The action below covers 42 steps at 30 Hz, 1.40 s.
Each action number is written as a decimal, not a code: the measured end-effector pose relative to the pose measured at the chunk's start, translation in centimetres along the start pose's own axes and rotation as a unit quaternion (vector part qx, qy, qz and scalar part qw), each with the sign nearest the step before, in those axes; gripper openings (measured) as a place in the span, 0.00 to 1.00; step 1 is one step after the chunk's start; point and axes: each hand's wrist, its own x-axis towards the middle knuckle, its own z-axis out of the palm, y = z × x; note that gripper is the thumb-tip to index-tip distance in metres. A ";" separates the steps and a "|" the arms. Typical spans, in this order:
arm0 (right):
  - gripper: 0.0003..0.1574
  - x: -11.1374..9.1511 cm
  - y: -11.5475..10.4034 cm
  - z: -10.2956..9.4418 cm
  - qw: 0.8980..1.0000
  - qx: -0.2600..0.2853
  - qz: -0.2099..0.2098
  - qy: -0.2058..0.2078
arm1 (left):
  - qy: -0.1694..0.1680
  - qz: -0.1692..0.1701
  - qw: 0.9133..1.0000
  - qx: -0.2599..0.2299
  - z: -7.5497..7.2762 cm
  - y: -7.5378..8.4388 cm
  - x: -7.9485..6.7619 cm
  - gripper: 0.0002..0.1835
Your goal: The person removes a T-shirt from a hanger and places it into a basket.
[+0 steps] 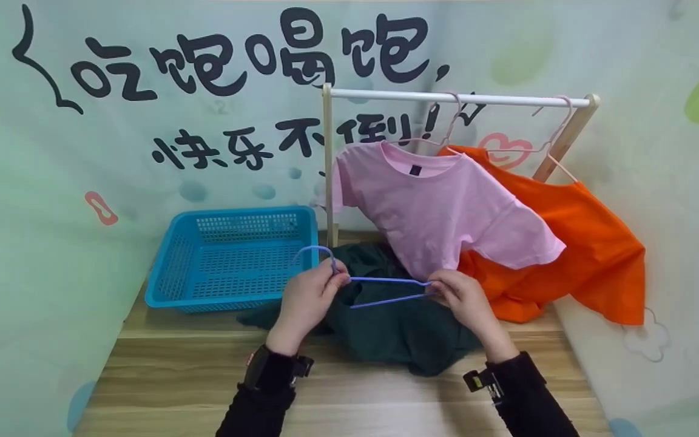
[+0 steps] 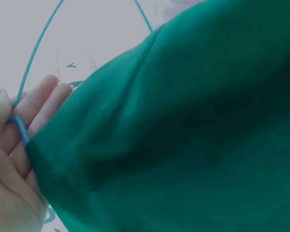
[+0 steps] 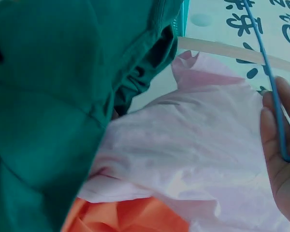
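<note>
A thin blue clothes hanger is held between both hands over a dark green garment. With thumb and fingers my left hand pinches it near the base of its hook. My right hand grips the hanger's right corner. In the left wrist view the hanger runs down past my fingers to the edge of the green cloth, which covers its continuation. The right wrist view has the green cloth at the left, apart from my right hand and the hanger's corner.
A blue plastic basket stands at the back left of the wooden table. Beside it, a rack carries a pink T-shirt and an orange garment on pink hangers, close behind my right hand.
</note>
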 end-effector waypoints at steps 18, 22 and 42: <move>0.08 -1.2 -1.5 -3.7 0.991 0.086 0.057 0.082 | -0.045 -0.058 0.995 0.068 -1.1 -5.5 -3.2 0.16; 0.08 -2.0 -1.0 -5.2 0.992 0.060 0.062 0.095 | -0.044 -0.080 0.994 0.064 -1.1 -6.6 -3.9 0.14; 0.08 -2.8 1.8 -11.6 0.950 -0.006 0.188 0.249 | -0.036 -0.189 0.976 0.103 1.1 -11.1 -8.3 0.11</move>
